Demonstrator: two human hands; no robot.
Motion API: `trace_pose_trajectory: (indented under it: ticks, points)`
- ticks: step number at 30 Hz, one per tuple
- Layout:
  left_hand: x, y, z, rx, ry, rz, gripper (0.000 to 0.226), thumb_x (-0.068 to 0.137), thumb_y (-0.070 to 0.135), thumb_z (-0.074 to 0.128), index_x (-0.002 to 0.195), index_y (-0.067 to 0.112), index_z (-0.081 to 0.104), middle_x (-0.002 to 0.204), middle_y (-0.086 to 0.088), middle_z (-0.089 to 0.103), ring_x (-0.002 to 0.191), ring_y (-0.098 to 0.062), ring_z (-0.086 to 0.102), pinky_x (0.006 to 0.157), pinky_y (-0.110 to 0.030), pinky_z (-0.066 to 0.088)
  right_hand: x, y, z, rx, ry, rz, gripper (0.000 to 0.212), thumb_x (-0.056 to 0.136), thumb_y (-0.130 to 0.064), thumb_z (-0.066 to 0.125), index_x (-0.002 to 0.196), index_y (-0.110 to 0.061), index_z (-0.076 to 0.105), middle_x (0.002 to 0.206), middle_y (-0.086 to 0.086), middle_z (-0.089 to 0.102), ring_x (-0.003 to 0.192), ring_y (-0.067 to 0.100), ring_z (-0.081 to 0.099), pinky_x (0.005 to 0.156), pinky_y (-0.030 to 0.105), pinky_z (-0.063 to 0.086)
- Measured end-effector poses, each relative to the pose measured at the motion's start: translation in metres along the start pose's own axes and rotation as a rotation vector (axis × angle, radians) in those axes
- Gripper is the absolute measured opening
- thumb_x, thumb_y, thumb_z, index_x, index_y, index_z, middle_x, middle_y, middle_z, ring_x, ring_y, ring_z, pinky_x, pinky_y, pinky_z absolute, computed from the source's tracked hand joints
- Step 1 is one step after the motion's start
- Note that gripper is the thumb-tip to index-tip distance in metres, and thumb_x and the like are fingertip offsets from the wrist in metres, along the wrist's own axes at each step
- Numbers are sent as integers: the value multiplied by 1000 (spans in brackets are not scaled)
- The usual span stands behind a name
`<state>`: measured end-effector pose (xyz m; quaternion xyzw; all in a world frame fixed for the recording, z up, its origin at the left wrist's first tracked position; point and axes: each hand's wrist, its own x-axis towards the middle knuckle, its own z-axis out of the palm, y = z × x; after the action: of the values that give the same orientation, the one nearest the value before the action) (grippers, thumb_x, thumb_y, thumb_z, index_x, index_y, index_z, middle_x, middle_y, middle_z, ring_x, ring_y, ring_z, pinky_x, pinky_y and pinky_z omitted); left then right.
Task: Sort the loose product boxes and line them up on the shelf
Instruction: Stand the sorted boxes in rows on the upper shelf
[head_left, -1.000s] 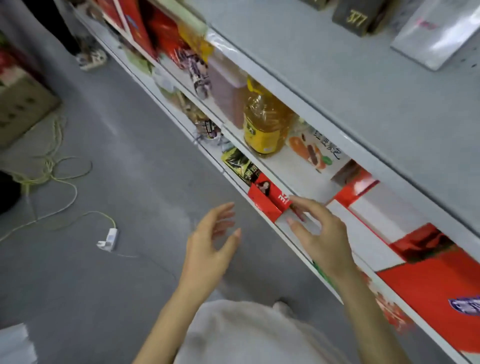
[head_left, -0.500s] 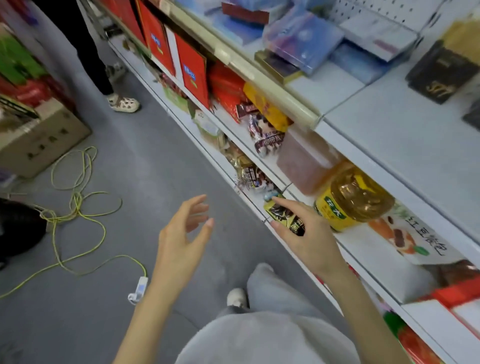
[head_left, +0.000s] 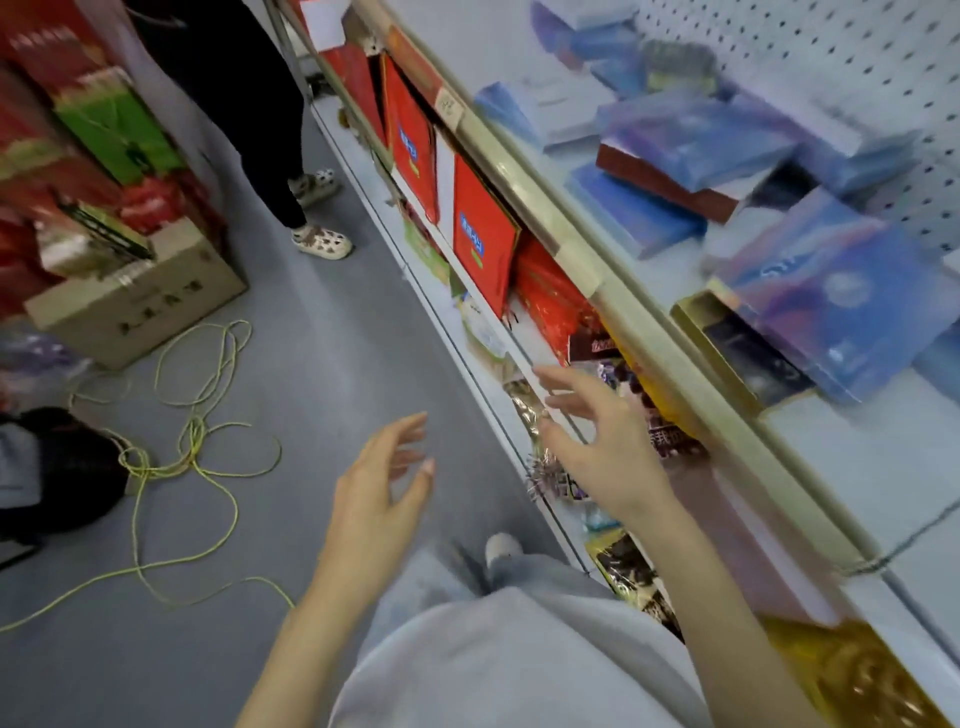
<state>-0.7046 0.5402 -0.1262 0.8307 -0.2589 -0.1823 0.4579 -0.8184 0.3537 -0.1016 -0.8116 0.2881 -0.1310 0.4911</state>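
Blue and purple product boxes lie loose and overlapping on the upper shelf at the right, some flat, some tilted across one another; motion blur hides their print. Among them sits a dark red box and, nearer, a gold-edged dark box. Below the shelf's beige front rail, tall red boxes stand upright on the lower shelf, with shiny snack packets nearer. The right hand hovers in front of those packets, fingers spread and empty. The left hand hangs over the grey floor, fingers loosely apart, holding nothing. A yellow cord lies coiled at the left near a cardboard carton.
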Motion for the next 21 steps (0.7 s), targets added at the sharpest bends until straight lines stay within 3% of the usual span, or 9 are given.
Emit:
trace_pose_trajectory:
  ticks: [5,10,16,21]
  points:
    - [91,1,-19,-60,48,-18,49,88,4,61,108,46,51,109,13,64,92,4,62,84,-12,47,85,-21,8,-18,5,-22,45,87,-11,66,126,-33,58,115,-18,62,105,-5,56,90,4,39]
    - [163,-23,-24,-147,-143,-50,44,88,1,61,112,38,54,116,3,60,92,4,62,76,-5,45,156,-24,45,29,66,80,43,85,-9,66,119,-34,61,110,-19,64,99,-5,59,83,5,41]
    - [330,-37,-108,-42,-131,92,49,87,1,61,110,44,52,113,3,59,94,5,59,76,-3,43,260,-59,92,57,260,129,47,85,-10,68,107,-50,57,105,-30,62,101,-7,58,82,5,41]
    - [439,-14,-142,20,-298,271,47,90,7,58,113,46,49,113,10,58,97,5,58,81,-4,42,327,-94,102,63,455,146,47,86,-7,66,111,-46,58,110,-22,63,104,-3,59,90,15,44]
